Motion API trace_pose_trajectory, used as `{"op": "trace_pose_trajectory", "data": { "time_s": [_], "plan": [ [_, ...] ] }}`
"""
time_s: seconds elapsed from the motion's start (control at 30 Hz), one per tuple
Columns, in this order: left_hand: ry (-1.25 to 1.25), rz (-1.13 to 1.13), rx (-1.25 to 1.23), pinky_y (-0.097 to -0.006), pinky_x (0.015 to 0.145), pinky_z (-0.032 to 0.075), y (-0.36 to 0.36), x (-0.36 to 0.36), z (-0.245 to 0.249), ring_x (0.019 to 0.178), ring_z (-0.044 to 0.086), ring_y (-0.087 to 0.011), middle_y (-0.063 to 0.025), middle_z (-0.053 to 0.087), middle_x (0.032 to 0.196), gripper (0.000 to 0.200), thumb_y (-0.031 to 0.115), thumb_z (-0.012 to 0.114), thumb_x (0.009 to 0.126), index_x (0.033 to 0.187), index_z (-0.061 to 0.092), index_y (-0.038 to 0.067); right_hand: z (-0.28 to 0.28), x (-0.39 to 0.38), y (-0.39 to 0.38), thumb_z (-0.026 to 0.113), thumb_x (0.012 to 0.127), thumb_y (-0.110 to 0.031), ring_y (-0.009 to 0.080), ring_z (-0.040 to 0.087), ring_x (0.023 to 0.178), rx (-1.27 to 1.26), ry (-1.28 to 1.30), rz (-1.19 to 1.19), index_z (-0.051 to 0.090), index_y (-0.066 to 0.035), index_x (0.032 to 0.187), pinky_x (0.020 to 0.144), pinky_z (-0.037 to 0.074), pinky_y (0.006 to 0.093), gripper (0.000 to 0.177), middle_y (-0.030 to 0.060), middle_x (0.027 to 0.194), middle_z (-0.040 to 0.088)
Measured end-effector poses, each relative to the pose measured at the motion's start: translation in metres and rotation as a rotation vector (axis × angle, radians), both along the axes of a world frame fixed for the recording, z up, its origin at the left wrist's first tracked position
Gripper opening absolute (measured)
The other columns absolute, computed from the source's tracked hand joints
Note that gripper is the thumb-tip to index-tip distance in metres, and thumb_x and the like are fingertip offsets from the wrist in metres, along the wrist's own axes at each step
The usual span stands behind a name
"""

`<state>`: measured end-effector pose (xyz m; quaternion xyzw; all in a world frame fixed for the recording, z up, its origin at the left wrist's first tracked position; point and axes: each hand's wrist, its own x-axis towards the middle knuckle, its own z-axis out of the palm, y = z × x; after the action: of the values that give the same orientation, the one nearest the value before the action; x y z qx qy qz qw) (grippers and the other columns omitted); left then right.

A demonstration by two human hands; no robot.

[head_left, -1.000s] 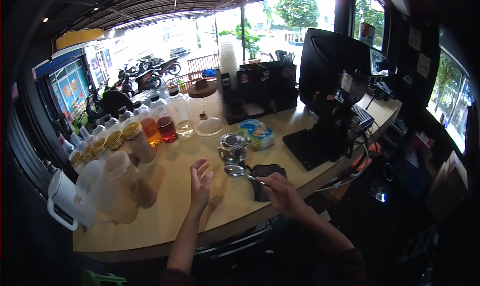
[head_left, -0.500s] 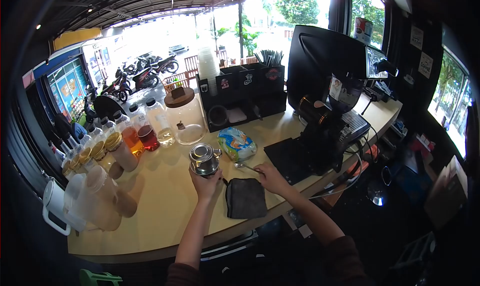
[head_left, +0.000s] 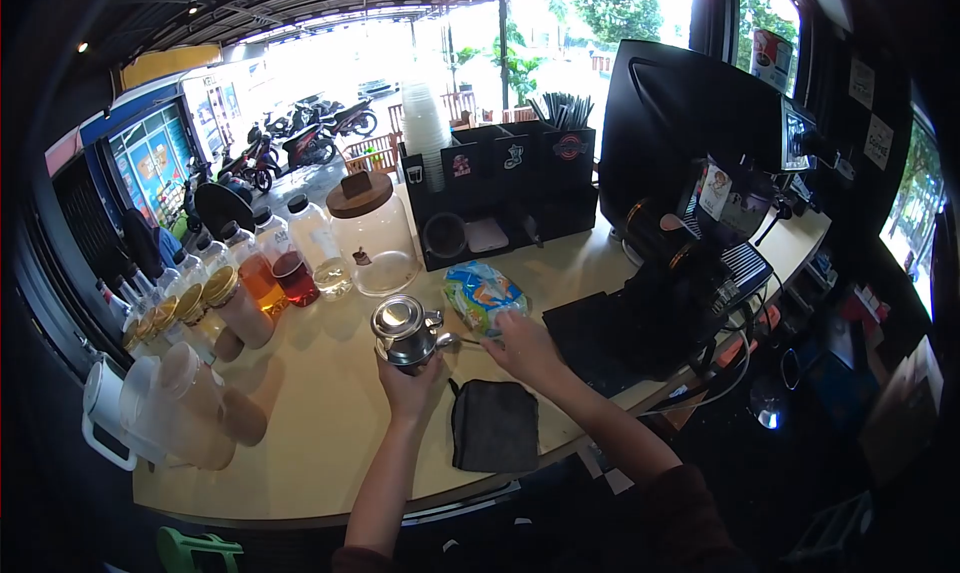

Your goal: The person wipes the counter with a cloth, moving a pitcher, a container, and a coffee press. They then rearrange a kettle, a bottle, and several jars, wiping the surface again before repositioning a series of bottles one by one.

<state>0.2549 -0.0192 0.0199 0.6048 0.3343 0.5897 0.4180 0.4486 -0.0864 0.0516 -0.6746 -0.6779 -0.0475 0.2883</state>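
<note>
Your left hand (head_left: 408,381): the fingers are curled around the lower part of a shiny, round, lidded metal vessel (head_left: 402,325), gripping it upright over the counter; whether its base touches the surface cannot be told. Your right hand (head_left: 528,353): the fingers are closed on the handle of a slender, silver-coloured metal spoon (head_left: 447,341), whose bowl lies just beside the vessel, on the side facing that hand; contact between the two is unclear.

Immediately beyond your right fingers is a soft blue, green and white plastic packet (head_left: 484,291), its near edge overlapped by the hand. Between your forearms, a dark grey, roughly square folded cloth (head_left: 495,428) lies flat on the pale, wood-toned counter (head_left: 320,413).

Farther out, behind the vessel, stands a large clear jar (head_left: 378,248) with a round brown wooden lid. To its left is a row of black-capped clear bottles (head_left: 262,275), some containing amber or red liquid; nearer you are gold-lidded jars (head_left: 238,308) and translucent plastic containers (head_left: 185,408). Behind the packet is a black compartmented organizer (head_left: 560,195). To the right, a flat black mat (head_left: 585,338) lies before a bulky black machine (head_left: 660,133).
</note>
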Motion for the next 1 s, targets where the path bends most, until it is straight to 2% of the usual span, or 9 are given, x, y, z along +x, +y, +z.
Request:
{"op": "trace_pose_trajectory", "data": {
  "time_s": [0.07, 0.3, 0.5, 0.57, 0.67, 0.8, 0.9, 0.97, 1.0],
  "plan": [
    [-0.019, 0.003, -0.005, -0.0298, 0.082, 0.049, 0.008, 0.0, -0.012, 0.095, 0.059, -0.017, -0.0098, 0.057, 0.108, 0.065, 0.006, 0.082, 0.066, 0.117, 0.043, 0.0, 0.015, -0.003, 0.007, 0.068, 0.078, -0.044, 0.0357, 0.063, 0.088, -0.061, 0.041, -0.187, 0.048, 0.003, 0.117, 0.072, 0.052, 0.0422, 0.064, 0.0197, 0.094, 0.062],
    [-0.011, 0.049, 0.004, -0.0304, 0.083, 0.049, 0.003, 0.0, -0.005, 0.096, 0.059, -0.0168, -0.0107, 0.057, 0.109, 0.068, 0.008, 0.084, 0.063, 0.117, 0.042, 0.0, 0.013, 0.011, 0.041, 0.073, 0.072, -0.043, 0.0348, 0.066, 0.083, -0.194, 0.036, -0.297, 0.044, 0.001, 0.12, 0.073, 0.053, 0.0422, 0.071, 0.0174, 0.088, 0.063],
    [-0.044, 0.013, -0.016, -0.0296, 0.081, 0.051, 0.008, 0.002, -0.01, 0.095, 0.06, -0.0162, -0.0094, 0.058, 0.108, 0.067, 0.008, 0.084, 0.063, 0.116, 0.043, 0.0, 0.014, 0.055, 0.044, 0.071, 0.075, -0.024, 0.0378, 0.062, 0.093, -0.066, 0.109, -0.226, 0.05, -0.004, 0.115, 0.079, 0.051, 0.0465, 0.05, 0.018, 0.097, 0.061],
    [-0.032, 0.003, -0.012, -0.0294, 0.08, 0.051, 0.009, 0.004, -0.012, 0.095, 0.06, -0.016, -0.0096, 0.058, 0.108, 0.067, 0.008, 0.084, 0.063, 0.116, 0.043, 0.0, 0.023, 0.074, 0.042, 0.068, 0.076, -0.012, 0.0371, 0.059, 0.1, -0.023, 0.15, -0.263, 0.055, -0.002, 0.102, 0.082, 0.049, 0.0446, 0.03, 0.0163, 0.1, 0.061],
    [-0.034, -0.032, -0.027, -0.0287, 0.079, 0.051, 0.011, 0.007, -0.015, 0.093, 0.061, -0.0151, -0.0102, 0.059, 0.108, 0.067, 0.007, 0.085, 0.063, 0.115, 0.044, 0.0, 0.011, 0.112, 0.051, 0.066, 0.076, -0.006, 0.0355, 0.059, 0.102, 0.051, 0.196, -0.267, 0.057, -0.001, 0.098, 0.083, 0.049, 0.0431, 0.024, 0.0172, 0.1, 0.061],
    [-0.045, -0.074, -0.007, -0.0276, 0.077, 0.052, 0.007, 0.008, -0.011, 0.089, 0.063, -0.0147, -0.0097, 0.059, 0.106, 0.066, 0.005, 0.084, 0.063, 0.115, 0.043, 0.001, 0.003, 0.126, 0.059, 0.066, 0.075, -0.005, 0.0349, 0.059, 0.104, 0.135, 0.288, -0.309, 0.059, -0.001, 0.101, 0.085, 0.049, 0.0419, 0.027, 0.0186, 0.103, 0.061],
    [-0.048, -0.103, -0.005, -0.0272, 0.076, 0.052, 0.01, 0.006, -0.013, 0.088, 0.063, -0.0149, -0.0093, 0.059, 0.105, 0.066, 0.004, 0.083, 0.064, 0.116, 0.043, 0.001, -0.009, 0.129, 0.071, 0.065, 0.076, -0.004, 0.0372, 0.052, 0.115, 0.028, 0.437, -0.297, 0.055, 0.0, 0.114, 0.093, 0.045, 0.0423, 0.04, 0.0228, 0.119, 0.056],
    [-0.031, -0.109, -0.006, -0.0271, 0.076, 0.052, 0.01, 0.006, -0.014, 0.087, 0.063, -0.0151, -0.0091, 0.059, 0.104, 0.066, 0.003, 0.083, 0.064, 0.117, 0.042, 0.002, -0.035, 0.127, 0.081, 0.064, 0.077, -0.004, 0.0404, 0.041, 0.125, 0.228, 0.174, -0.31, 0.047, 0.002, 0.125, 0.1, 0.038, 0.0442, 0.051, 0.0258, 0.134, 0.043],
    [-0.038, -0.109, -0.008, -0.0271, 0.076, 0.052, 0.011, 0.006, -0.015, 0.088, 0.063, -0.015, -0.0088, 0.059, 0.104, 0.066, 0.003, 0.083, 0.064, 0.116, 0.042, 0.002, -0.028, 0.119, 0.075, 0.064, 0.077, -0.004, 0.0404, 0.041, 0.125, 0.222, 0.178, -0.307, 0.047, 0.002, 0.125, 0.1, 0.038, 0.0442, 0.051, 0.0258, 0.134, 0.043]
  ]
}}
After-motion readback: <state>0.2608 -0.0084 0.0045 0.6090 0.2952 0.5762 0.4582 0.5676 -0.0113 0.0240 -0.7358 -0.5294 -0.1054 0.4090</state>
